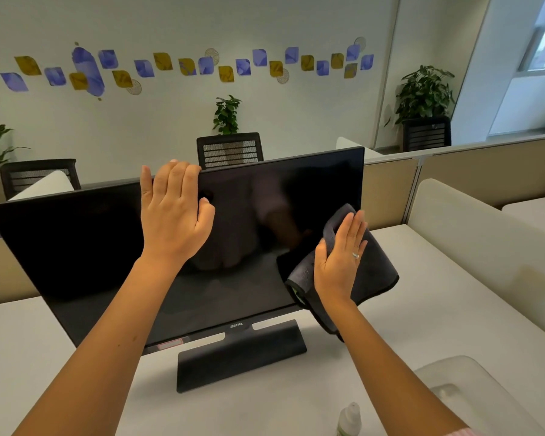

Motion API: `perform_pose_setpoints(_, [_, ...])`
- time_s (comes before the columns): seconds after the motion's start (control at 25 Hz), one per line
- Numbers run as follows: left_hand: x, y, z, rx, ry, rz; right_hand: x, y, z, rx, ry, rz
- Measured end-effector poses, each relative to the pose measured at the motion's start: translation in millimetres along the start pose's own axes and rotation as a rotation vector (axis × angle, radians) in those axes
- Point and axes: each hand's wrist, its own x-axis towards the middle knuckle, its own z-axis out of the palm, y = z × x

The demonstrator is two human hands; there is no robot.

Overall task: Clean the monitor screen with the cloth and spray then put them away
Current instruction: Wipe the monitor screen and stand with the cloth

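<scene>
The left hand (173, 212) hooks its fingers over the top edge of the wide black flat-screen monitor (85, 247) on the pale desk (453, 309), thumb on the glass. The right hand (340, 259), fingers straight, presses a dark grey microfibre cloth (375, 275) against the screen's lower right corner. A small translucent spray bottle (350, 420) stands on the desk, nearer than the monitor's stand.

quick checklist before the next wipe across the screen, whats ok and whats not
1. Left hand steadies the monitor at its top edge: ok.
2. Right hand presses the cloth flat on the screen: ok.
3. Cloth folded, dangling below the bezel: ok.
4. Spray bottle upright on the desk, out of the wiping path: ok.
5. Screen free of streaks: cannot tell.
6. Cloth damp: cannot tell.
</scene>
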Motion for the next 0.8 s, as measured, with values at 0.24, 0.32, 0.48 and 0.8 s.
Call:
perform_pose_setpoints(0.24, [-1.1, -1.8, 1.3, -0.003, 0.008, 0.003, -40.7, 16.1, 5.5, 0.079, -0.053, 0.190])
perform_pose_setpoints(0.32, [-1.8, -3.5, -0.8, 0.002, 0.001, 0.021, -34.5, 10.6, 2.1, 0.128, -0.042, 0.181])
perform_pose_setpoints(0.48, [-2.1, -4.7, -4.0, 0.003, -0.027, 0.046, 9.2, -16.5, -10.4, 0.192, 0.024, 0.078])
perform_pose_setpoints(0.8, [-0.5, -0.5, -4.5, -0.043, -0.037, 0.017, 82.4, -56.7, -29.7, 0.272, 0.104, -0.038])
